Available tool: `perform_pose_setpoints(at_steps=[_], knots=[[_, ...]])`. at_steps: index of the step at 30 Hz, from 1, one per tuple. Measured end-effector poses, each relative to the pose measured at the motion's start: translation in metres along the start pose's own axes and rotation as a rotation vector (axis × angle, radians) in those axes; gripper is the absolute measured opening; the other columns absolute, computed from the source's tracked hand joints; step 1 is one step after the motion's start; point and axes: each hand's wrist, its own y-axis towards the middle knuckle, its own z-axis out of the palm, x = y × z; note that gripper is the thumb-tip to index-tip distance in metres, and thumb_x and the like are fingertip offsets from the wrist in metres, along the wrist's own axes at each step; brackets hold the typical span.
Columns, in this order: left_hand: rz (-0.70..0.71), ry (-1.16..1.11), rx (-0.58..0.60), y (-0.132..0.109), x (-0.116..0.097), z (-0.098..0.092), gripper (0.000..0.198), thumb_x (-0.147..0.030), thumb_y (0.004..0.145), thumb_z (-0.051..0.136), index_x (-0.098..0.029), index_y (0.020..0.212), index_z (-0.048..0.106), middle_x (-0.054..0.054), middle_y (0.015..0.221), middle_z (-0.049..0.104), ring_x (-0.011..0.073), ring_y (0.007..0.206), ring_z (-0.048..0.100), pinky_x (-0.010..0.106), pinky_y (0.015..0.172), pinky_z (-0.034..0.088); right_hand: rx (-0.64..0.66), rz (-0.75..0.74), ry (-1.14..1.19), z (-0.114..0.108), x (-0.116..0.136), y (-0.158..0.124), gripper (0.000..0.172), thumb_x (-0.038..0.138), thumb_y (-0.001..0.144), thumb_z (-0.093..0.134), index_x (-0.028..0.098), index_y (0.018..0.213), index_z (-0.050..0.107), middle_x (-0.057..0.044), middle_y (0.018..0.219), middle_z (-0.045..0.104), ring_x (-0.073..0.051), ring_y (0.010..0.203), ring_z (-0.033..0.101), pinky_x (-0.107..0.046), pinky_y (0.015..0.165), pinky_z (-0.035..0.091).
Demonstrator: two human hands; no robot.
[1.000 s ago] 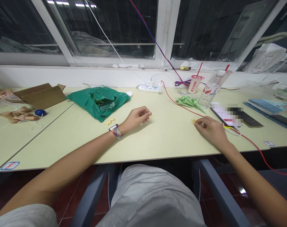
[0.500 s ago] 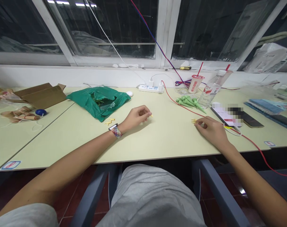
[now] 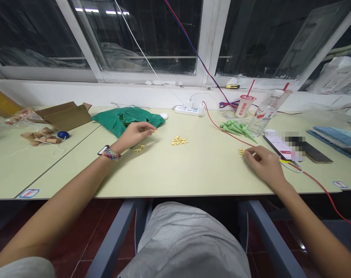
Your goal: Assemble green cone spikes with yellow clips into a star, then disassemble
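Observation:
My left hand (image 3: 135,137), with a watch on its wrist, is raised in front of the torn green plastic bag (image 3: 110,117). A small yellow plastic piece (image 3: 155,131) is pinched at its fingertips. Below it lie a few loose yellow branching pieces (image 3: 139,148). To its right, a small heap of yellow pieces (image 3: 179,141) rests on the table. My right hand (image 3: 264,163) lies on the table at the right, thumb and fingers closed on a yellow pronged piece (image 3: 241,152); its gripped end is hidden.
Green cone-shaped spikes (image 3: 235,126), a water bottle (image 3: 262,114) and a paper cup (image 3: 245,105) stand or lie at the back right. Phones (image 3: 279,144) and a red cable (image 3: 317,181) are beside my right hand. At left are an open cardboard box (image 3: 67,116) and wooden toys (image 3: 39,136).
My left hand has moved left, from above the middle of the table to the front of the green bag, uncovering the yellow heap. My right hand stays nearly still. The view has shifted slightly.

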Motion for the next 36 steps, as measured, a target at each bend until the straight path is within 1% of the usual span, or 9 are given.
perform_pose_setpoints(at_steps=[2, 5, 9, 13, 18, 22, 29, 33, 36], knots=[[-0.001, 0.07, 0.04, -0.009, 0.015, -0.01, 0.035, -0.055, 0.087, 0.075, -0.022, 0.095, 0.084, 0.008, 0.096, 0.081, 0.0232, 0.085, 0.073, 0.031, 0.073, 0.059, 0.009, -0.003, 0.002, 0.0, 0.001, 0.0, 0.019, 0.036, 0.1, 0.061, 0.023, 0.092, 0.071, -0.004, 0.088, 0.073, -0.018, 0.063, 0.061, -0.036, 0.068, 0.047], [-0.016, 0.154, 0.093, -0.02, 0.032, -0.018, 0.034, -0.057, 0.085, 0.076, -0.024, 0.091, 0.084, 0.006, 0.094, 0.082, 0.0223, 0.083, 0.074, 0.029, 0.072, 0.057, 0.01, -0.005, 0.007, -0.001, 0.003, 0.001, 0.021, 0.037, 0.101, 0.059, 0.023, 0.091, 0.07, -0.005, 0.087, 0.073, -0.019, 0.063, 0.06, -0.037, 0.068, 0.047], [-0.021, 0.253, 0.162, -0.025, 0.042, -0.025, 0.026, -0.05, 0.085, 0.074, -0.026, 0.09, 0.083, 0.004, 0.092, 0.082, 0.0217, 0.08, 0.072, 0.029, 0.072, 0.055, 0.015, -0.009, 0.007, -0.001, 0.003, 0.001, 0.023, 0.039, 0.101, 0.058, 0.023, 0.091, 0.07, -0.006, 0.084, 0.072, -0.02, 0.063, 0.06, -0.038, 0.067, 0.047], [0.0, 0.283, 0.173, -0.03, 0.037, -0.027, 0.024, -0.044, 0.089, 0.064, -0.026, 0.092, 0.08, 0.004, 0.101, 0.081, 0.0248, 0.091, 0.072, 0.033, 0.084, 0.055, 0.02, -0.005, 0.017, -0.001, 0.002, 0.0, 0.022, 0.039, 0.101, 0.059, 0.023, 0.092, 0.071, -0.005, 0.087, 0.073, -0.019, 0.064, 0.06, -0.037, 0.068, 0.047], [0.097, 0.332, 0.175, -0.046, 0.025, -0.014, 0.04, -0.054, 0.098, 0.056, -0.023, 0.114, 0.075, 0.01, 0.12, 0.075, 0.03, 0.113, 0.066, 0.041, 0.102, 0.051, 0.012, -0.015, 0.023, 0.0, 0.002, 0.001, 0.023, 0.04, 0.102, 0.059, 0.022, 0.092, 0.071, -0.006, 0.087, 0.073, -0.019, 0.064, 0.061, -0.037, 0.067, 0.047], [0.13, 0.403, 0.197, -0.059, 0.028, -0.01, 0.038, -0.054, 0.103, 0.052, -0.023, 0.108, 0.074, 0.01, 0.112, 0.071, 0.0286, 0.109, 0.065, 0.039, 0.097, 0.051, 0.007, -0.047, 0.017, -0.001, 0.006, 0.002, 0.025, 0.041, 0.103, 0.057, 0.022, 0.093, 0.07, -0.007, 0.086, 0.073, -0.019, 0.064, 0.06, -0.037, 0.066, 0.046], [0.088, 0.426, 0.169, -0.076, 0.033, -0.019, 0.038, -0.057, 0.102, 0.054, -0.024, 0.103, 0.072, 0.009, 0.109, 0.07, 0.0274, 0.101, 0.065, 0.04, 0.092, 0.052, 0.025, -0.088, -0.017, 0.0, 0.015, 0.004, 0.027, 0.041, 0.104, 0.054, 0.023, 0.096, 0.072, -0.008, 0.088, 0.074, -0.02, 0.066, 0.063, -0.037, 0.067, 0.046], [0.105, 0.446, 0.155, -0.078, 0.024, -0.019, 0.037, -0.056, 0.104, 0.053, -0.024, 0.102, 0.071, 0.009, 0.108, 0.071, 0.0283, 0.104, 0.064, 0.041, 0.093, 0.051, 0.028, -0.091, -0.009, 0.001, 0.015, 0.004, 0.028, 0.04, 0.104, 0.053, 0.023, 0.095, 0.073, -0.008, 0.087, 0.074, -0.02, 0.066, 0.062, -0.037, 0.066, 0.046], [0.165, 0.463, 0.144, -0.069, 0.01, -0.008, 0.036, -0.053, 0.107, 0.047, -0.024, 0.105, 0.069, 0.01, 0.107, 0.07, 0.029, 0.106, 0.064, 0.042, 0.095, 0.05, 0.018, -0.097, -0.003, 0.001, 0.013, 0.003, 0.027, 0.039, 0.104, 0.054, 0.022, 0.094, 0.073, -0.007, 0.085, 0.073, -0.02, 0.066, 0.061, -0.036, 0.066, 0.046]])
